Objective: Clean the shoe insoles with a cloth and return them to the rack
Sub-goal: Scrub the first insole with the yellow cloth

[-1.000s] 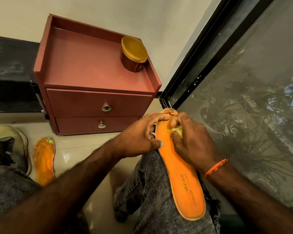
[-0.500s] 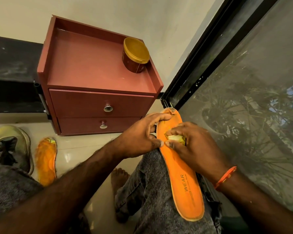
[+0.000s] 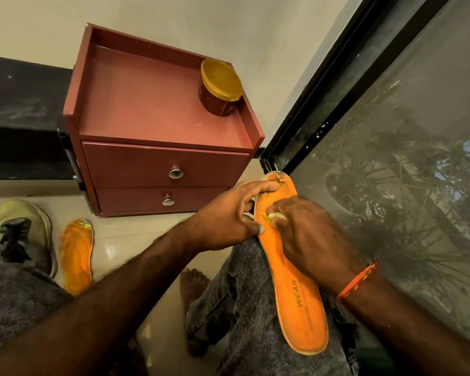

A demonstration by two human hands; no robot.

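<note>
Head view: the long orange foam insole printed "WEAR" (image 3: 296,270) lies lengthwise along the person's grey-jeaned thigh (image 3: 244,308), heel toward six o'clock and worn toe toward twelve, so the leg backs it like a board. The left hand (image 3: 228,218) has its grip curled round the toe-side edge, fingers over the tip and thumb on the rim, probably to keep it from sliding under rubbing. The right hand (image 3: 307,240) pinches a small wad of pale yellow cloth (image 3: 276,216) against the forefoot, pressing down. At nine o'clock on the tiled floor (image 3: 125,240) a second orange insole (image 3: 76,256) lies just beside an olive sneaker (image 3: 25,234), apparently waiting. At eleven o'clock stands a maroon two-drawer cabinet (image 3: 158,147) carrying a gold-lidded jar (image 3: 220,88).
</note>
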